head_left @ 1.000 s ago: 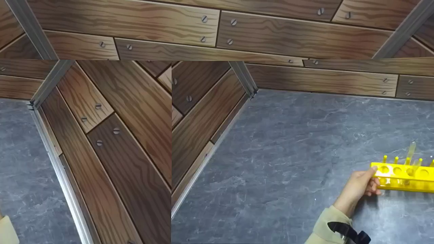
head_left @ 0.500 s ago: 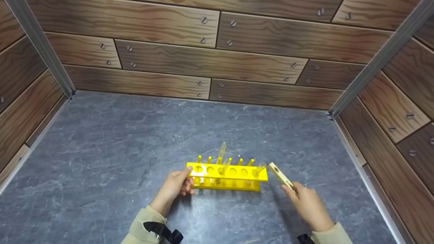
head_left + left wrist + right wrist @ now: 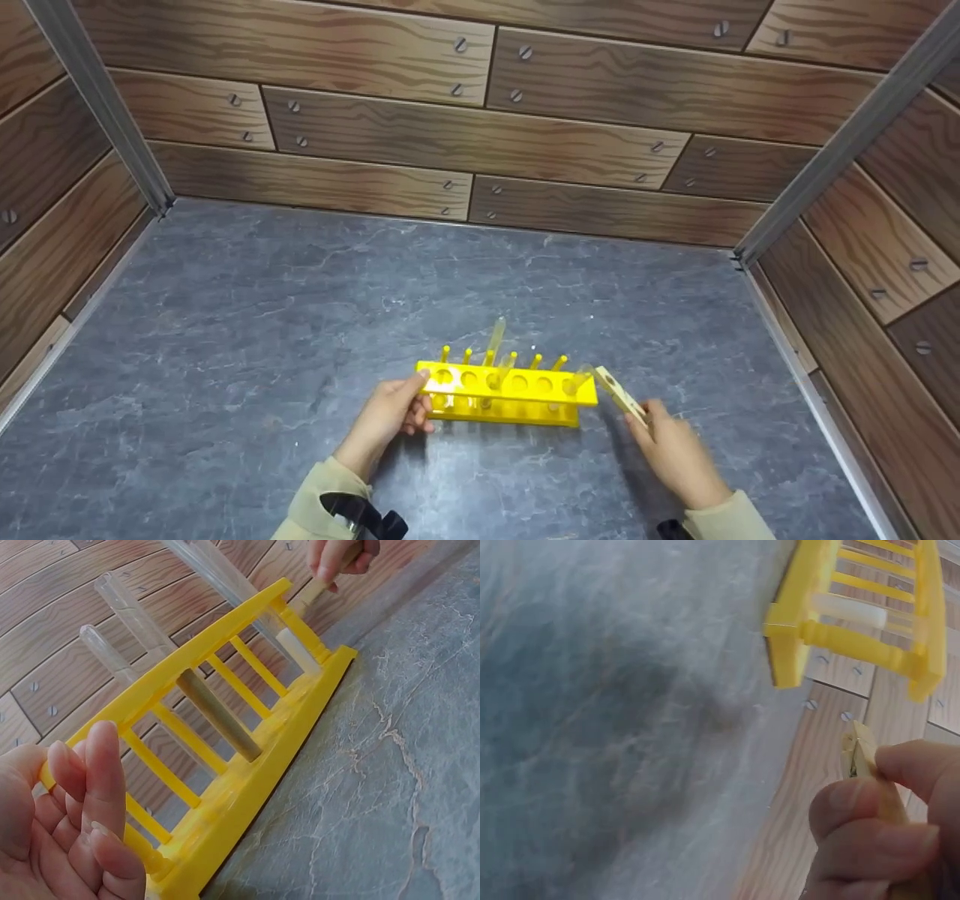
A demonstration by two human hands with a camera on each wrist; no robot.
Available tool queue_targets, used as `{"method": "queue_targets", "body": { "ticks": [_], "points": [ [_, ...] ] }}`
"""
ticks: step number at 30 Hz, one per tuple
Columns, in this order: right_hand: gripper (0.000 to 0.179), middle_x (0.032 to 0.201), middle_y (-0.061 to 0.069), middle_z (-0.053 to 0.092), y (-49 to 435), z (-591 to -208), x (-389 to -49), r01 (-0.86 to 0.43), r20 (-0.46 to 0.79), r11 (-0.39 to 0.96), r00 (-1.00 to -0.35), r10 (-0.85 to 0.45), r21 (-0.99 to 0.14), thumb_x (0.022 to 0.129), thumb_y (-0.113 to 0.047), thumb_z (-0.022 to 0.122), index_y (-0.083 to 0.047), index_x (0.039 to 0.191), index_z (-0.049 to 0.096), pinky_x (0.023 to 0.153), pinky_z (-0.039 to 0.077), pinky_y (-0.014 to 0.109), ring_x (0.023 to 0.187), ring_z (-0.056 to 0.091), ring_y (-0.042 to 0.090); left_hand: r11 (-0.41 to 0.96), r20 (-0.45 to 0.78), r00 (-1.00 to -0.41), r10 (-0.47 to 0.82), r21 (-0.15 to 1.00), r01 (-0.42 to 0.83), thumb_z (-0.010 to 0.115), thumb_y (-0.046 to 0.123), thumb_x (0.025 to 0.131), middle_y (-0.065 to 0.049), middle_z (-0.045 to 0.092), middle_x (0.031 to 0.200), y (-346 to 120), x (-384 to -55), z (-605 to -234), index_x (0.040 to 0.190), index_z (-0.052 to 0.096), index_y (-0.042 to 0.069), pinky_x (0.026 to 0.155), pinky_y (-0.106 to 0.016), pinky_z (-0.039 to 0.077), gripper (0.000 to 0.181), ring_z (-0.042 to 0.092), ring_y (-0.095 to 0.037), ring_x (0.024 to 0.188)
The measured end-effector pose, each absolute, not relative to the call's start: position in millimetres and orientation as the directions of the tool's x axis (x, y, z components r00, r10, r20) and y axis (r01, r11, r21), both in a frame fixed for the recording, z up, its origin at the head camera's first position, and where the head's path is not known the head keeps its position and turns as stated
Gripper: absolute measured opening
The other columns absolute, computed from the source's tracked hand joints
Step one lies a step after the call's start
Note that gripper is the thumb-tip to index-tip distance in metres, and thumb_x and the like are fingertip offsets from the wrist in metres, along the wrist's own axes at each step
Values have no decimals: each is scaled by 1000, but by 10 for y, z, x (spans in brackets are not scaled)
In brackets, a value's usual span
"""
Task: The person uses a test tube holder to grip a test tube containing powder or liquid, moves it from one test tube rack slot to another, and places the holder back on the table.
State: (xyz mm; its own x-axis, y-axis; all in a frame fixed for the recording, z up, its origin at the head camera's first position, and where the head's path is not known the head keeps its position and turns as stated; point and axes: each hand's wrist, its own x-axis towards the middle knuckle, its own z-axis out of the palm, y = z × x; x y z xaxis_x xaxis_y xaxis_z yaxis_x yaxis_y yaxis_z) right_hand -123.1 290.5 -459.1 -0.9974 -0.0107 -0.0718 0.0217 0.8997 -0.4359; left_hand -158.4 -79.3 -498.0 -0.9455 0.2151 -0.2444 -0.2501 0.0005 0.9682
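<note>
A yellow test tube rack (image 3: 525, 396) stands on the grey surface. My left hand (image 3: 390, 412) grips its left end, thumb on the top plate and fingers below. My right hand (image 3: 679, 454) holds a wooden test tube clamp (image 3: 621, 394), whose tip is right beside the mouth of the test tube (image 3: 583, 373) in the rack's right end hole. That tube has white contents (image 3: 298, 652) at its bottom, seen in the left wrist view. A second tube near the middle contains brownish liquid (image 3: 221, 716). Behind it, a third tube (image 3: 499, 334) sits upside down on a peg.
Wood-patterned panels (image 3: 375, 120) enclose the grey marbled surface (image 3: 300, 277) at the back and both sides. Metal corner posts (image 3: 105, 112) stand at the rear left and right. Several yellow pegs (image 3: 445, 354) rise along the rack's back edge.
The clamp's tip has come slightly closer to the right end tube over the last half second. My left hand keeps its grip on the rack. The oldest head frame is scrambled.
</note>
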Motion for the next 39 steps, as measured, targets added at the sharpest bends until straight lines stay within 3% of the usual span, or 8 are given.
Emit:
{"method": "queue_targets", "body": {
  "ticks": [3,18,27,39],
  "points": [
    [29,59,1,44,2899,-4668,-1267,54,-95,903,-995,14,-427,96,-22,50,4,111,49,38,29,26,43,34,12,-10,-246,-947,205,967,-254,49,43,94,4,50,49,-793,-1561,-4968,63,57,10,45,-21,37,46,59,-12,47],
    [28,64,3,47,3022,-4777,-1332,119,-177,923,-983,56,-367,96,-22,50,2,108,46,44,34,30,50,41,16,-11,-229,-952,203,972,-236,48,43,95,3,50,49,-748,-1581,-4963,63,57,9,45,-21,38,47,59,-12,47],
    [27,64,4,47,3028,-4848,-1289,158,-282,937,-957,67,-312,96,-25,50,1,102,47,46,34,31,51,43,17,-31,-218,-948,232,972,-231,44,29,99,3,49,48,-701,-1485,-4841,63,56,7,45,-21,37,44,59,-10,47],
    [25,62,5,45,2905,-4890,-1304,49,-174,982,-985,17,-182,92,-25,58,-4,82,47,44,37,36,51,44,18,-3,-214,-962,169,976,-217,48,41,96,3,48,48,-750,-1573,-4999,62,56,10,46,-23,37,46,59,-12,47]
  ]
}}
